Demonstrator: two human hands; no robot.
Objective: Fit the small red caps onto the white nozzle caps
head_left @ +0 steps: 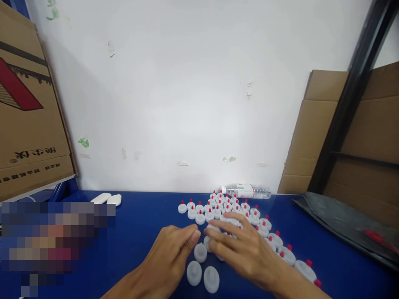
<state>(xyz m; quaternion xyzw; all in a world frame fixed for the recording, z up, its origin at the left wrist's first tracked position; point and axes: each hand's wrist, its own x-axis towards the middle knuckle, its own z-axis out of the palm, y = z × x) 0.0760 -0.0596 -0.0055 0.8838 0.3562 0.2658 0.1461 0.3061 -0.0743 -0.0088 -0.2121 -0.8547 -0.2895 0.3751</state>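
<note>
Several white plastic caps with red tips (218, 205) stand grouped on the blue table (146, 216), trailing toward the right front. Three plain white caps (201, 268) lie near the front between my wrists. My left hand (170, 255) rests on the table left of the plain caps, fingers curled together toward the pile, and I cannot see what is in them. My right hand (243, 247) lies over the near part of the pile, fingers stretched flat and slightly blurred, touching the caps beneath.
A clear water bottle (246, 191) lies on its side by the white wall behind the caps. Two white oblong objects (107, 199) sit at the back left. Cardboard boxes (28, 108) stand left and right. A black bag (346, 220) and a black frame post (349, 104) stand at the right.
</note>
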